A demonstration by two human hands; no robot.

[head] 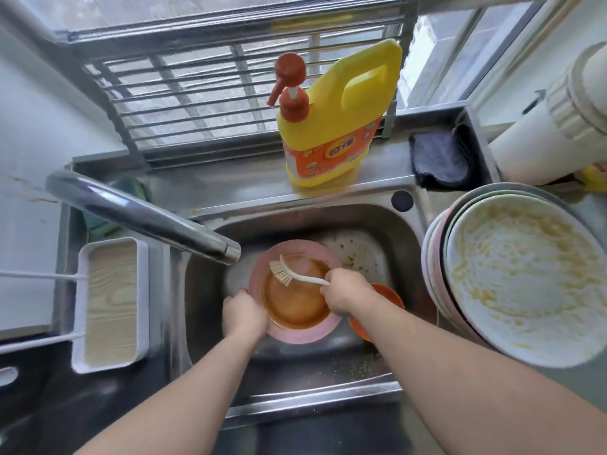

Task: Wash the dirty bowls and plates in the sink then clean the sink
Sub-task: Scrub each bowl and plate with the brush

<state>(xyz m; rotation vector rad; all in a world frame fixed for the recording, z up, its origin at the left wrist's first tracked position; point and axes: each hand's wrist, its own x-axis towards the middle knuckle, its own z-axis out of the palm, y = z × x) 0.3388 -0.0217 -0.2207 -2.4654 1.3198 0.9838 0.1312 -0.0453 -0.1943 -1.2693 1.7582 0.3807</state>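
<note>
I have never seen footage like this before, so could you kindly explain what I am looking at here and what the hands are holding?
There is one picture, from a wide-angle camera worn on a person's head, looking down at their own bare arms over a steel sink. No machine is involved. The left hand grips the rim of a pink bowl stained orange-brown inside. The right hand holds a white dish brush, bristles at the bowl's inside. An orange bowl lies beside it in the sink. A stack of dirty plates waits at the right, and a yellow detergent bottle stands behind the sink. The tap reaches over the basin.
</note>
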